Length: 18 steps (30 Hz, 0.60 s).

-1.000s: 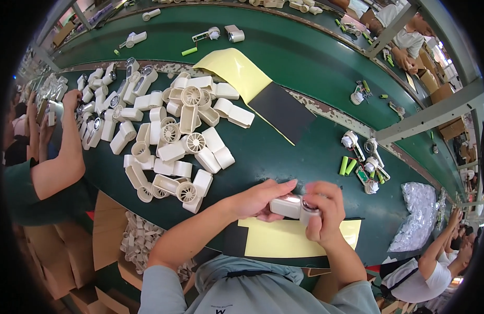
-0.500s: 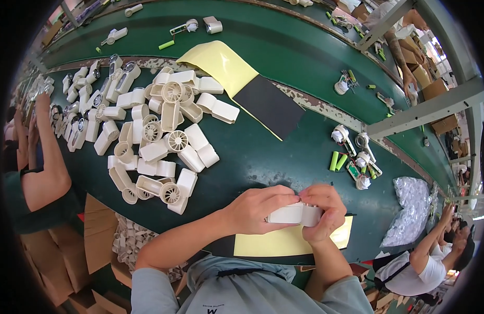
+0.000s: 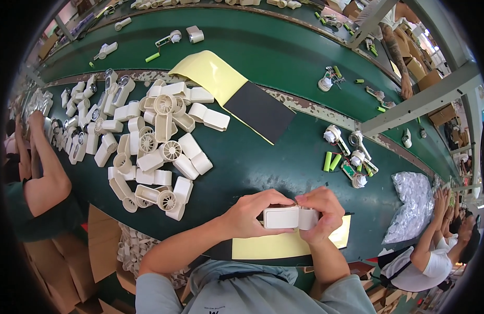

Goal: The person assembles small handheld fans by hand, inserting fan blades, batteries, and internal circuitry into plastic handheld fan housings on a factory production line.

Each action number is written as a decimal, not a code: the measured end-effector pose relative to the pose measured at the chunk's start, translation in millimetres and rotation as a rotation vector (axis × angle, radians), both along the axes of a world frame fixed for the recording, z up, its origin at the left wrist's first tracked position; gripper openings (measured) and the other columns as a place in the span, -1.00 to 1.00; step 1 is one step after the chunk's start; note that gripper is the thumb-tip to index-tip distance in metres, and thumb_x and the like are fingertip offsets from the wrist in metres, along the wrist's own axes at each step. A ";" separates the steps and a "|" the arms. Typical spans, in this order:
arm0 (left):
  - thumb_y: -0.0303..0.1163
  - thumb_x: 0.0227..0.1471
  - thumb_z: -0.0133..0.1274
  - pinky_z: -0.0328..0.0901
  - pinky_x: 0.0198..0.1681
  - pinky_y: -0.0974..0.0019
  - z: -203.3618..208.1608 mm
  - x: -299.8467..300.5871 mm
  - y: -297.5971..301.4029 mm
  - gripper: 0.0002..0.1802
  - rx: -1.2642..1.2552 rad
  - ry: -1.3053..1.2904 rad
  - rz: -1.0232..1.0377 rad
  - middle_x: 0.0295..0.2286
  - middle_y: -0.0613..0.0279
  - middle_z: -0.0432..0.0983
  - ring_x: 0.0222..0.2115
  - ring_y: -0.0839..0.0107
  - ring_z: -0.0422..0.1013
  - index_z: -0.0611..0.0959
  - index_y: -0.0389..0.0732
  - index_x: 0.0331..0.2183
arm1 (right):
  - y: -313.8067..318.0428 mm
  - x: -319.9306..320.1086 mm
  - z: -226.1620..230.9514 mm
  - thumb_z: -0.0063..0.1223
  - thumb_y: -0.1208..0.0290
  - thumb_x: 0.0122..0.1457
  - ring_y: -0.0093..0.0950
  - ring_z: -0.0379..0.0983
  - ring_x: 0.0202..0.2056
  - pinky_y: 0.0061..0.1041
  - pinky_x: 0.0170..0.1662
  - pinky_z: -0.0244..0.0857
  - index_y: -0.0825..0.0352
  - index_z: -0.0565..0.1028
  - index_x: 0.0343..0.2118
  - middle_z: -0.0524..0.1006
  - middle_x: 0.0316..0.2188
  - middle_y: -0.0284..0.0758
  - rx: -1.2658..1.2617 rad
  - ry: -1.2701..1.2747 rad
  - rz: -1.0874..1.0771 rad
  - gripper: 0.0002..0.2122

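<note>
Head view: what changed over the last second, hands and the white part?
Both hands, left hand and right hand, kept hold of the white fan housing throughout. It was turned from end-on, round end showing under the right fingers, to lying sideways with its flat side up. Nothing was picked up or let go. The pile of white housings and the yellow sheet stayed as they were.

Both forearms are brought in from the lower edge and bent inward, so that the hands are met in front of the chest. The left hand (image 3: pixel 252 212) is curled, fingers arched over the top and thumb tucked beneath. The right hand (image 3: pixel 321 212) is closed in a matching grip, its knuckles raised and its fingertips set against those of the left.
</note>
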<state>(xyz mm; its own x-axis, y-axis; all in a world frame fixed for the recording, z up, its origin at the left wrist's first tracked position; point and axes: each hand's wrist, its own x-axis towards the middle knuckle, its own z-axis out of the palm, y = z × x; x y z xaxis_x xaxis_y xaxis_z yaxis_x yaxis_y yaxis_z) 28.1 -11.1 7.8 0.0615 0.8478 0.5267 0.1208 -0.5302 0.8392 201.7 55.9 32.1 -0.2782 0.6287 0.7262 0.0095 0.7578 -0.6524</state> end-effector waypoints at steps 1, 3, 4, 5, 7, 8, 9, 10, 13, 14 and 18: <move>-0.38 -0.22 0.54 0.53 -0.18 0.31 -2.2 -0.1 -3.2 -0.39 -0.061 -0.026 0.026 -0.18 0.10 0.64 -0.24 0.25 0.63 0.63 -0.27 -0.10 | 0.5 -1.4 -1.8 -0.32 0.24 0.46 -0.36 0.51 -0.57 -0.44 -0.50 0.33 0.48 0.56 -0.43 0.58 -0.53 -0.15 0.003 0.007 0.004 -0.52; -0.38 -0.22 0.55 0.52 -0.16 0.30 -3.9 -3.7 -4.9 -0.39 -0.117 -0.040 0.065 -0.17 0.10 0.64 -0.22 0.25 0.63 0.62 -0.27 -0.10 | -1.0 -5.7 -3.4 -0.30 0.21 0.45 -0.32 0.52 -0.52 -0.42 -0.46 0.35 0.47 0.57 -0.41 0.58 -0.50 -0.14 -0.017 0.023 -0.007 -0.52; -0.38 -0.22 0.55 0.51 -0.13 0.30 -4.8 -5.2 -4.5 -0.39 -0.088 -0.023 0.067 -0.17 0.09 0.63 -0.21 0.24 0.62 0.62 -0.27 -0.11 | -3.0 -7.2 -3.0 -0.30 0.21 0.45 -0.32 0.52 -0.52 -0.42 -0.46 0.35 0.47 0.57 -0.41 0.58 -0.50 -0.14 -0.013 0.036 0.007 -0.52; -0.38 -0.22 0.55 0.50 -0.10 0.29 -5.1 -9.7 -4.1 -0.39 -0.059 0.005 0.080 -0.17 0.08 0.63 -0.19 0.24 0.62 0.61 -0.27 -0.11 | -4.2 -9.3 -2.5 -0.29 0.21 0.44 -0.31 0.53 -0.49 -0.41 -0.43 0.36 0.47 0.57 -0.41 0.57 -0.48 -0.13 -0.075 -0.005 -0.015 -0.53; -0.41 -0.22 0.54 0.50 -0.10 0.26 -8.9 -12.3 -1.2 -0.42 -0.002 -0.027 0.083 -0.16 0.07 0.63 -0.17 0.19 0.62 0.61 -0.25 -0.13 | -6.8 -4.6 7.0 -0.33 0.09 0.45 -0.35 0.51 -0.32 -0.41 -0.25 0.36 0.46 0.53 -0.29 0.57 -0.38 -0.12 -0.216 -0.167 -0.008 -0.50; -0.42 -0.22 0.53 0.50 -0.10 0.25 -9.5 -13.7 1.4 -0.43 0.036 -0.036 0.087 -0.16 0.07 0.63 -0.16 0.18 0.61 0.61 -0.24 -0.14 | -6.2 -5.2 8.8 -0.32 0.08 0.45 -0.38 0.50 -0.30 -0.43 -0.22 0.36 0.46 0.52 -0.22 0.56 -0.33 -0.15 -0.273 -0.183 -0.020 -0.52; -0.45 -0.22 0.52 0.50 -0.12 0.23 -8.0 -13.3 2.7 -0.42 0.041 -0.024 0.134 -0.16 0.08 0.63 -0.16 0.15 0.61 0.60 -0.21 -0.13 | -4.6 -5.5 8.9 -0.31 0.08 0.45 -0.42 0.49 -0.28 -0.45 -0.19 0.36 0.47 0.50 -0.14 0.56 -0.28 -0.18 -0.329 -0.201 -0.030 -0.52; -0.45 -0.22 0.51 0.50 -0.12 0.21 -9.6 -14.0 6.7 -0.42 0.086 0.000 0.156 -0.16 0.09 0.63 -0.16 0.14 0.61 0.60 -0.20 -0.12 | -2.7 4.3 7.6 -0.27 0.06 0.45 -0.49 0.47 -0.22 -0.48 -0.14 0.35 0.46 0.45 -0.01 0.54 -0.21 -0.26 -0.472 -0.163 0.054 -0.53; -0.45 -0.20 0.50 0.51 -0.12 0.19 -11.4 -17.4 10.1 -0.43 0.159 0.050 0.192 -0.15 0.11 0.63 -0.16 0.11 0.60 0.59 -0.17 -0.11 | 4.7 17.5 22.3 -0.19 0.11 0.44 -0.56 0.46 -0.18 -0.52 -0.07 0.32 0.44 0.47 0.02 0.55 -0.21 -0.32 -0.766 -0.283 0.210 -0.57; -0.45 -0.20 0.50 0.51 -0.13 0.19 -9.9 -16.6 9.3 -0.43 0.153 0.059 0.188 -0.15 0.11 0.63 -0.16 0.11 0.60 0.59 -0.17 -0.11 | 6.8 14.5 24.3 -0.19 0.11 0.44 -0.56 0.46 -0.18 -0.52 -0.07 0.32 0.44 0.47 0.02 0.55 -0.21 -0.32 -0.751 -0.278 0.213 -0.57; -0.47 -0.19 0.48 0.51 -0.13 0.18 -8.0 -23.3 6.2 -0.46 0.141 0.099 0.233 -0.16 0.09 0.64 -0.17 0.11 0.61 0.60 -0.18 -0.12 | 22.0 7.3 32.3 -0.12 0.26 0.41 -0.55 0.51 -0.18 -0.53 -0.05 0.35 0.41 0.51 0.04 0.60 -0.18 -0.31 -0.675 -0.387 0.356 -0.66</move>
